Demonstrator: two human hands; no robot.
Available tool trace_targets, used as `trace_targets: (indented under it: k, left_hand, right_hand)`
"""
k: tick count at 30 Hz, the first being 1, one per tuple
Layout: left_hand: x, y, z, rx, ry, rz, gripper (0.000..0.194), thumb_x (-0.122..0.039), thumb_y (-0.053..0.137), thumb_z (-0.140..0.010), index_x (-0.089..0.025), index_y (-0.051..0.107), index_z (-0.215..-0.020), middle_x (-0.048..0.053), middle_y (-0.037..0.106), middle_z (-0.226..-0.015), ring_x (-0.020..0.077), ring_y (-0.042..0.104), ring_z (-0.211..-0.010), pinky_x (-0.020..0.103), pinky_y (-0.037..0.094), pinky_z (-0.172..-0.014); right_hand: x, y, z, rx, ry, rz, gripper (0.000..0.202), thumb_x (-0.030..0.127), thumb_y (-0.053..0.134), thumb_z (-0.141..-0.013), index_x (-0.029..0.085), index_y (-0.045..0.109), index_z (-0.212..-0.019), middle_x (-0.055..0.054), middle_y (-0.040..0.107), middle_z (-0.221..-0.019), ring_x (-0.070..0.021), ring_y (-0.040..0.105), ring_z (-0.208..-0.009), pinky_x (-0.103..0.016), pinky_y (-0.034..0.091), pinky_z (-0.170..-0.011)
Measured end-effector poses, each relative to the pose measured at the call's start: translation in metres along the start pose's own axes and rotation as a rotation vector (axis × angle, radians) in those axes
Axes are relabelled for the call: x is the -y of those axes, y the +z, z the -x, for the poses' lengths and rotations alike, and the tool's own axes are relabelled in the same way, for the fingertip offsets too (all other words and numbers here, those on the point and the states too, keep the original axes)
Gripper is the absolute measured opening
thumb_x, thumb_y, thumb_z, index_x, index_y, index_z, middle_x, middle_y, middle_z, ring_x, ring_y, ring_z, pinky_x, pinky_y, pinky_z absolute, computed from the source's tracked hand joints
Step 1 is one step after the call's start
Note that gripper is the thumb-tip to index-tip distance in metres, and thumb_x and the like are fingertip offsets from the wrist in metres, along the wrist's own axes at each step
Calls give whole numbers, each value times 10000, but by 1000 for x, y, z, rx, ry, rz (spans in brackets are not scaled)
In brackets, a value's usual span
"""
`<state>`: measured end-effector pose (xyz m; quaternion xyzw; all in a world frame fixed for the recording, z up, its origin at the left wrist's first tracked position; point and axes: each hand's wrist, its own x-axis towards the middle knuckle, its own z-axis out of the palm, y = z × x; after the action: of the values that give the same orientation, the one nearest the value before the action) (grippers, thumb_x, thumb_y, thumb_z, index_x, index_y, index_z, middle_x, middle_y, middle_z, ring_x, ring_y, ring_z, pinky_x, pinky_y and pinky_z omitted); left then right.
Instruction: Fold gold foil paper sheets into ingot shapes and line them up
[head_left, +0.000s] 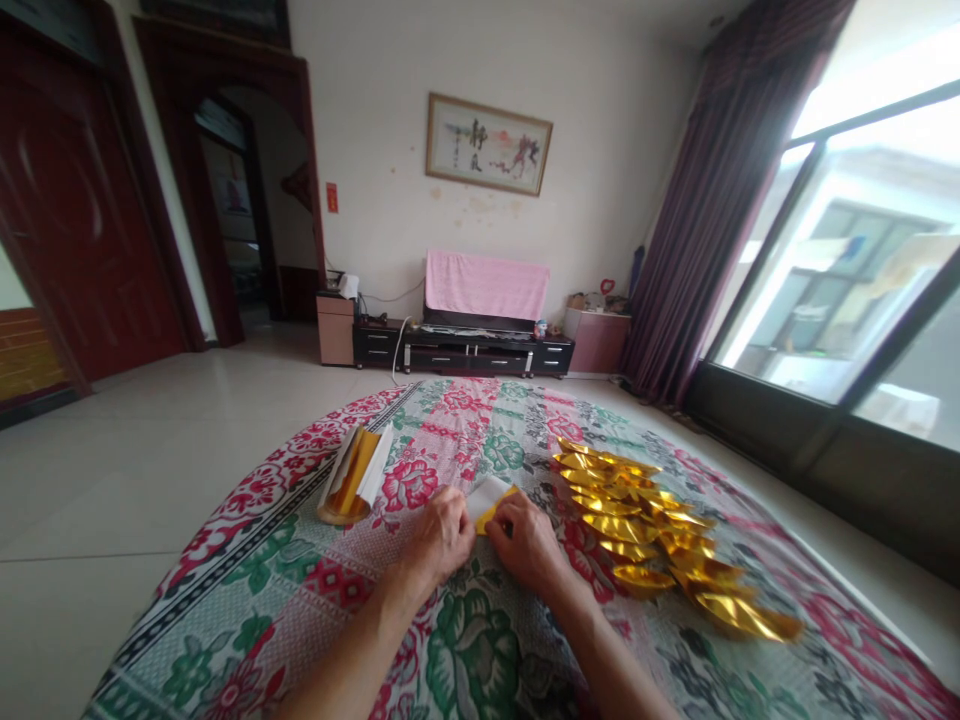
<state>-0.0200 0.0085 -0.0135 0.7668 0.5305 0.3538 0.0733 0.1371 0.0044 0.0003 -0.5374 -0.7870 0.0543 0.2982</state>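
A small sheet of gold-and-white paper [489, 494] is between my two hands, just above or on the flowered tablecloth [472, 650]. Its white side and a yellow-gold folded part both show. My left hand [444, 530] is closed at the sheet's left edge, fingers curled in. My right hand [523, 535] pinches the right side, thumb and forefinger together. To the right lie rows of folded gold paper ingots [630, 510], shiny and boat-shaped. On the left rests a curled stack of gold-and-white paper sheets [354, 475].
The round table's edge curves along the left and far side. Beyond the tiled floor stands a low black TV cabinet [472, 358] with a pink cloth [487, 285] over the screen. A purple curtain [667, 250] and windows are on the right; a dark red door [82, 210] is at left.
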Motion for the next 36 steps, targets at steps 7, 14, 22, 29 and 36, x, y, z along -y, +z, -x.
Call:
trace_targets:
  k: [7, 14, 22, 29, 36]
  left_hand:
    - [2, 1, 0, 15, 14, -10, 159, -80, 436, -745, -182, 463, -627, 65, 562, -833, 168, 556, -882, 283, 440, -797]
    - [-1, -9, -1, 54, 32, -6, 201, -63, 429, -741, -179, 477, -584, 70, 591, -846, 157, 580, -829, 269, 451, -778]
    - [-4, -7, 0, 14, 1, -38, 186, -45, 441, -721, -180, 480, -599, 71, 593, -832, 167, 580, -848, 273, 448, -794]
    - [2, -2, 0, 18, 28, -35, 176, -53, 431, -738, -181, 482, -628, 61, 582, -848, 158, 568, -878, 271, 443, -819]
    - [3, -9, 0, 31, 56, 8, 200, -56, 422, -743, -174, 524, -618, 65, 605, -875, 141, 581, -836, 251, 458, -787]
  right_hand:
    - [3, -1, 2, 1, 19, 4, 170, 212, 542, -775, 181, 564, -609, -28, 579, -801, -139, 534, -797, -227, 367, -707]
    - [7, -1, 2, 11, 47, 23, 185, 207, 534, -787, 178, 543, -605, -30, 581, -821, -141, 535, -822, -231, 347, -719]
    - [3, 2, 0, 21, 62, 54, 191, 222, 516, -793, 175, 531, -608, -34, 577, -826, -141, 531, -812, -237, 326, -692]
    - [4, 4, -1, 34, 80, 89, 183, 227, 503, -793, 168, 537, -624, -38, 570, -837, -140, 525, -815, -238, 315, -679]
    - [5, 3, -2, 53, 99, 77, 171, 223, 518, -774, 163, 540, -616, -41, 571, -842, -140, 519, -824, -232, 316, -705]
